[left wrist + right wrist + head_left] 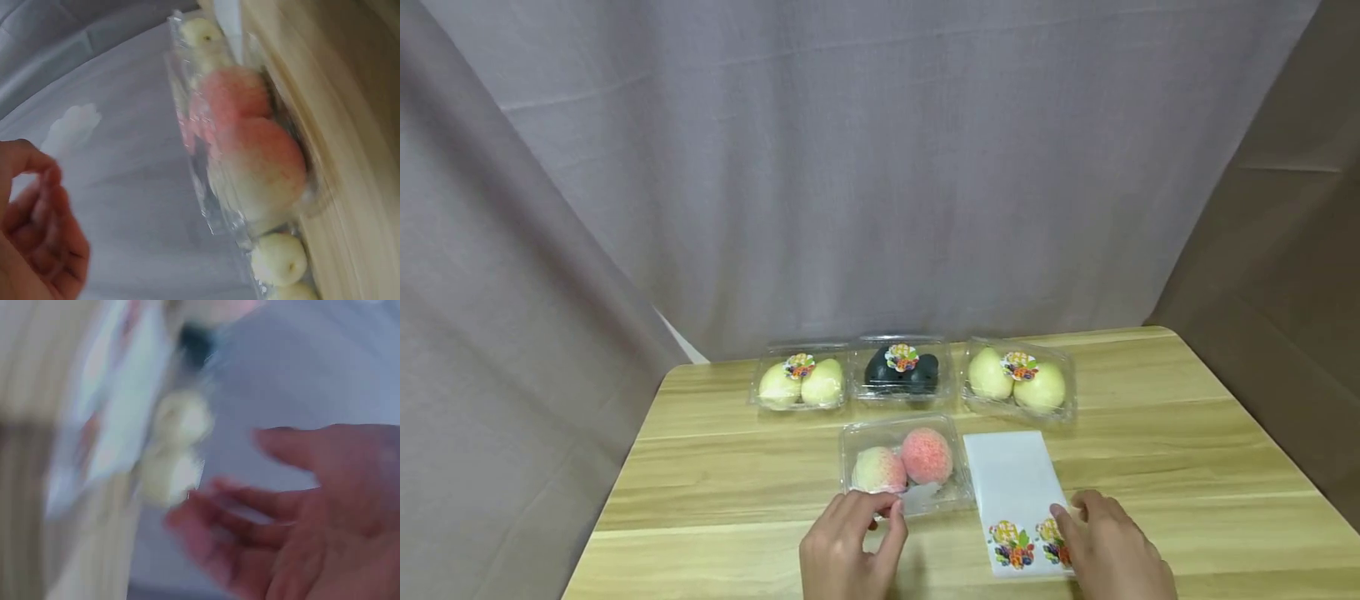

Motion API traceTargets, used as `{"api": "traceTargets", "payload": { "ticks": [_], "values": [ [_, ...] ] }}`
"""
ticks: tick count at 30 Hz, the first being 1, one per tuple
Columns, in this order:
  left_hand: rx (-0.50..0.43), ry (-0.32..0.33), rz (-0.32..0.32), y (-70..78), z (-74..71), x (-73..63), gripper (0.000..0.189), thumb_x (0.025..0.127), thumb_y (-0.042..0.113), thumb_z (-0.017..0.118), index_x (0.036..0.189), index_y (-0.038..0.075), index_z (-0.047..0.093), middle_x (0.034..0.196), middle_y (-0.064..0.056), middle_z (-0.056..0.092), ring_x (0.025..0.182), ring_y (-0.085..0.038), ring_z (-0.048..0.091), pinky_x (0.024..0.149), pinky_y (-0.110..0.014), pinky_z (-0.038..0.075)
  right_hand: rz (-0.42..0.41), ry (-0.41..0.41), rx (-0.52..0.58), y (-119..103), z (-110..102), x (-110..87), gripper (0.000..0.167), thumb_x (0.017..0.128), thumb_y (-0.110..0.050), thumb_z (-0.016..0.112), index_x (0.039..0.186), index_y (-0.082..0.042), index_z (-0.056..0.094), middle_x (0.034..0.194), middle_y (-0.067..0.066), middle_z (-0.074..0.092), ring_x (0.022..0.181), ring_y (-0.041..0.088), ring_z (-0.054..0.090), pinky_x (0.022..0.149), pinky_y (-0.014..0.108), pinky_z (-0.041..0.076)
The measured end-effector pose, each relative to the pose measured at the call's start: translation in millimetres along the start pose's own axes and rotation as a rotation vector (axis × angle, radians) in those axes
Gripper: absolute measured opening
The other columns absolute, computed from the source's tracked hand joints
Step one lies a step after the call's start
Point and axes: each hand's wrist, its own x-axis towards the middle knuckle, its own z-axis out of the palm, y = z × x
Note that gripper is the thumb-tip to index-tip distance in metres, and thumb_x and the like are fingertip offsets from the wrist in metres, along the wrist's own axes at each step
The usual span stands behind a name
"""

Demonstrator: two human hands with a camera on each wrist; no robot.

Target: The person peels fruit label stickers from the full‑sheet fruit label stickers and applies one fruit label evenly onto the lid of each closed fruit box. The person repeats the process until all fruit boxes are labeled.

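My left hand (850,546) pinches a round, scalloped-edged sticker (72,128) between thumb and forefinger; its pale side shows in the left wrist view. In the head view the sticker overlaps the near edge of a clear plastic box (958,450) with two pink-and-cream peaches (927,456) inside. To the right lies a white sticker sheet (1011,467) with fruit-printed stickers (1011,546) along its near end. My right hand (1116,546) is over the sheet's near right corner, thumb and fingers apart, with nothing between them in the right wrist view.
Three clear boxes stand in a row behind: pale yellow-green fruit (822,383) at left, dark fruit (880,371) in the middle, more pale fruit (1040,387) at right. Each lid bears a fruit sticker (901,357). A grey curtain (880,167) hangs behind the wooden table (722,475).
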Motion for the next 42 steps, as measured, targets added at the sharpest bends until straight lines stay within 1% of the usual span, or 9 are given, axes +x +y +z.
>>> {"api": "traceTargets", "payload": {
  "ticks": [4,6,11,18,29,33,35,38,42],
  "values": [
    [0.006,0.165,0.3,-3.0,4.3,10.7,0.028,0.099,0.014,0.062,0.073,0.011,0.073,0.064,0.003,0.065,0.051,-0.005,0.051,0.046,-0.009,0.039,-0.237,0.25,0.322,-50.2,19.9,-29.1,0.005,0.101,-0.014,0.072,0.103,-0.011,0.075,0.085,-0.008,0.068,0.077,0.007,0.066,0.059,0.027,0.054],
    [0.012,0.232,0.436,-2.0,4.5,19.0,0.029,0.095,0.008,0.061,0.067,0.01,0.07,0.062,0.002,0.063,0.048,-0.004,0.048,0.044,-0.008,0.034,-0.33,0.29,0.512,-71.2,32.7,-39.8,0.011,0.097,-0.003,0.073,0.095,-0.014,0.075,0.079,-0.012,0.067,0.07,0.002,0.062,0.051,0.021,0.05],
    [-0.024,0.259,0.632,3.1,-0.7,31.2,0.028,0.088,0.001,0.057,0.064,0.01,0.069,0.059,0.004,0.061,0.048,0.001,0.044,0.049,-0.004,0.025,-0.265,0.253,0.786,-102.5,52.1,-50.3,0.011,0.098,-0.002,0.071,0.09,-0.009,0.075,0.072,-0.008,0.066,0.06,0.006,0.059,0.051,0.025,0.055],
    [-0.006,0.212,0.78,-3.3,-1.5,25.8,0.025,0.096,0.006,0.062,0.073,0.009,0.073,0.064,0.006,0.064,0.051,0.002,0.047,0.05,-0.006,0.029,-0.162,0.265,0.844,-114.3,55.3,-51.5,0.012,0.099,-0.004,0.071,0.087,-0.005,0.074,0.066,-0.005,0.063,0.055,0.004,0.052,0.046,0.022,0.05],
    [0.041,0.091,0.829,-11.7,0.4,7.8,0.046,0.112,0.025,0.047,0.077,0.016,0.075,0.069,0.011,0.065,0.052,0.005,0.037,0.055,-0.005,0.023,-0.085,0.151,0.813,-112.1,47.3,-47.0,0.011,0.101,-0.008,0.07,0.092,-0.003,0.073,0.071,-0.002,0.06,0.06,0.005,0.055,0.05,0.027,0.052],
    [-0.04,0.072,0.747,-8.9,-1.4,6.7,0.033,0.106,0.017,0.057,0.077,0.016,0.074,0.071,0.01,0.064,0.055,0.005,0.042,0.055,-0.004,0.027,-0.107,0.156,0.858,-111.2,45.6,-47.3,0.009,0.102,-0.007,0.068,0.094,-0.003,0.071,0.067,-0.003,0.058,0.058,0.008,0.056,0.044,0.027,0.049],
    [-0.101,0.075,0.637,-7.0,-2.0,4.8,0.026,0.102,0.017,0.063,0.079,0.014,0.074,0.072,0.008,0.064,0.056,0.005,0.048,0.055,-0.002,0.032,-0.123,0.16,0.891,-109.6,44.6,-47.2,0.01,0.104,-0.007,0.066,0.095,-0.003,0.07,0.063,-0.001,0.055,0.053,0.008,0.052,0.039,0.027,0.045],
    [-0.259,-0.004,0.302,-2.3,-3.8,-3.7,0.008,0.095,0.012,0.074,0.087,0.013,0.075,0.077,0.006,0.066,0.057,0.004,0.053,0.052,-0.004,0.04,-0.133,0.143,0.934,-107.6,39.8,-47.0,0.014,0.107,-0.008,0.061,0.096,-0.003,0.067,0.06,0.002,0.051,0.045,0.008,0.042,0.034,0.028,0.04],
    [-0.477,-0.163,-0.31,6.2,-10.1,-6.5,0.016,0.09,0.004,0.082,0.097,0.018,0.077,0.084,0.007,0.071,0.06,0.003,0.056,0.048,-0.012,0.048,-0.154,0.103,0.965,-108.4,33.5,-47.5,0.018,0.109,-0.007,0.054,0.095,-0.004,0.064,0.062,0.005,0.05,0.041,0.006,0.037,0.032,0.027,0.04]
  ]
}}
